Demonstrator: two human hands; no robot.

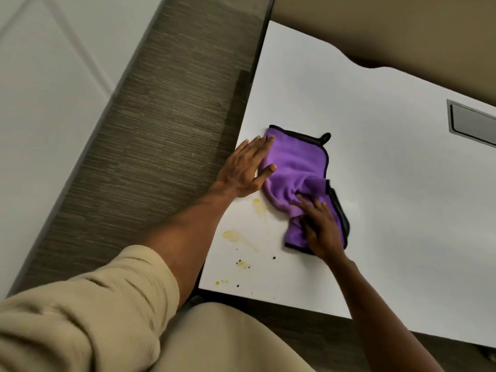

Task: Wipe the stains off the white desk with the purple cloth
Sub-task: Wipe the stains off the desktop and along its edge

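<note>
A purple cloth [295, 167] with black trim and a hanging loop lies crumpled on the white desk [389, 183] near its left edge. My left hand [245, 167] rests flat at the desk's edge, fingertips and thumb touching the cloth's left side. On the cloth's near right part my right hand [320, 226] presses down, with its fingers bunching the fabric. Yellow stains [236, 235] and dark crumbs [274, 257] mark the desk between the cloth and the near left corner.
A grey rectangular cable hatch [472, 122] is set into the desk at the far right. Brown striped carpet [161, 130] runs along the desk's left side, with a white wall panel [40, 103] beyond it. The desk's near edge is close to my body.
</note>
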